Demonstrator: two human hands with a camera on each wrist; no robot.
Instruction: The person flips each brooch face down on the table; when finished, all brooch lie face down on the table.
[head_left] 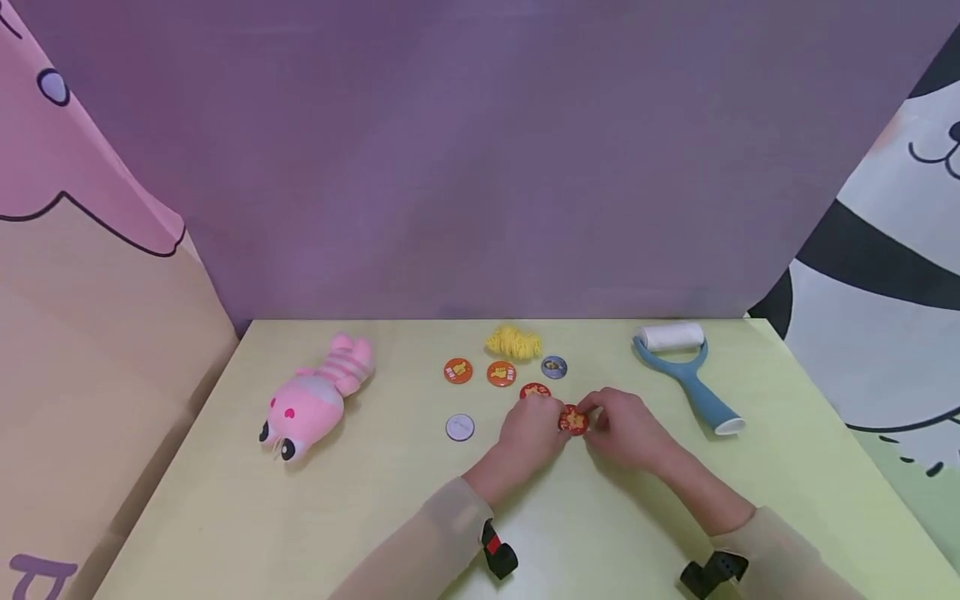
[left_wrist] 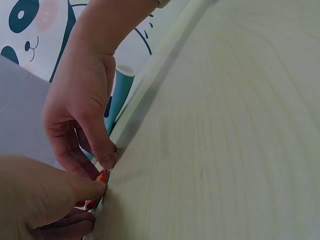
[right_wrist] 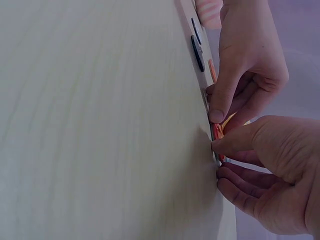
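Observation:
Between my two hands, low over the table, is a round red pin badge (head_left: 573, 420) with a yellow design. My left hand (head_left: 532, 429) holds its left edge with thumb and fingers. The fingertips of my right hand (head_left: 622, 425) pinch the opposite edge. A second red badge (head_left: 535, 390) lies just behind the left hand, partly covered by it. In the left wrist view the held badge (left_wrist: 103, 176) shows edge-on between the fingertips. The right wrist view also shows its red rim (right_wrist: 216, 131), mostly hidden by fingers.
Two orange badges (head_left: 458, 371), a blue badge (head_left: 554, 367) and a pale face-down badge (head_left: 460, 427) lie nearby. Yellow yarn (head_left: 513, 342) sits behind them. A pink plush toy (head_left: 315, 400) lies at left; a blue-handled lint roller (head_left: 697, 387) lies at right.

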